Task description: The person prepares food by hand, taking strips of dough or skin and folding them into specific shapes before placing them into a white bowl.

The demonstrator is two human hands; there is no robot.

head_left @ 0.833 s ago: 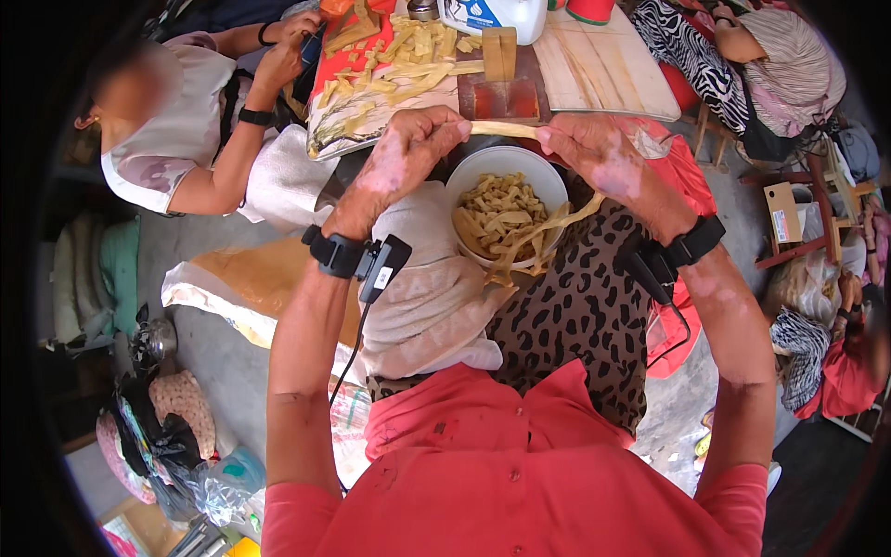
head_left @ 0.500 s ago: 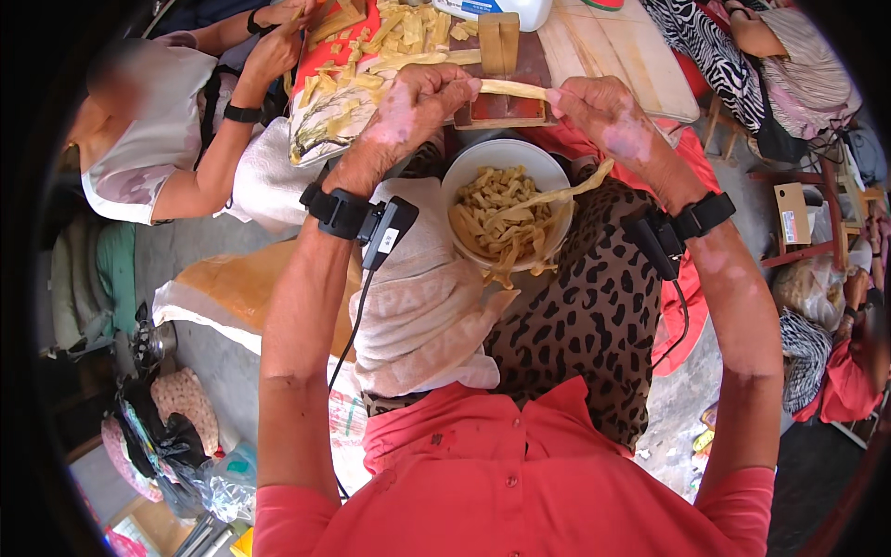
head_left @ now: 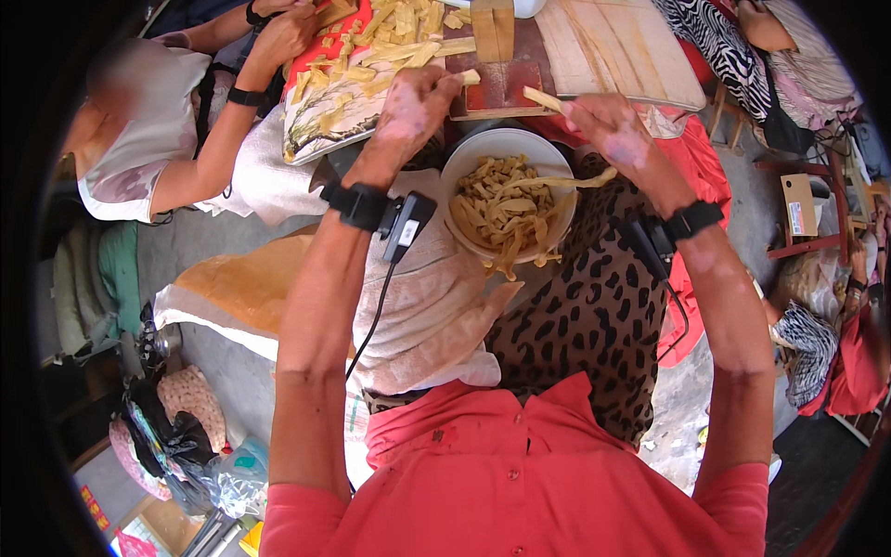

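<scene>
Between finger and thumb my left hand [head_left: 422, 100] grips a short yellowish piece [head_left: 471, 78], a stub of a dried-looking strip. Apart from it, to the right, my right hand [head_left: 608, 128] pinches another pale yellow strip [head_left: 542, 97] whose end points left. Both hands are above the near edge of a dark red-brown board [head_left: 459, 63] with an upright wooden block [head_left: 493, 35] on it. Below and between them, a white bowl [head_left: 452, 212] rests at my lap, heaped with yellow-brown strips [head_left: 506, 200]. One long strip [head_left: 589, 179] sticks out over its right rim.
Cut yellow pieces [head_left: 408, 23] lie on a red surface and a patterned board [head_left: 311, 130] at the far left. A pale wooden board [head_left: 613, 56] is at the far right. Another person [head_left: 148, 139] works at the left. A towel [head_left: 418, 278] covers my left thigh.
The strip that both hands stretched between them is now in two separate pieces, one in each hand. My hands have moved slightly, with a gap between the pieces.
</scene>
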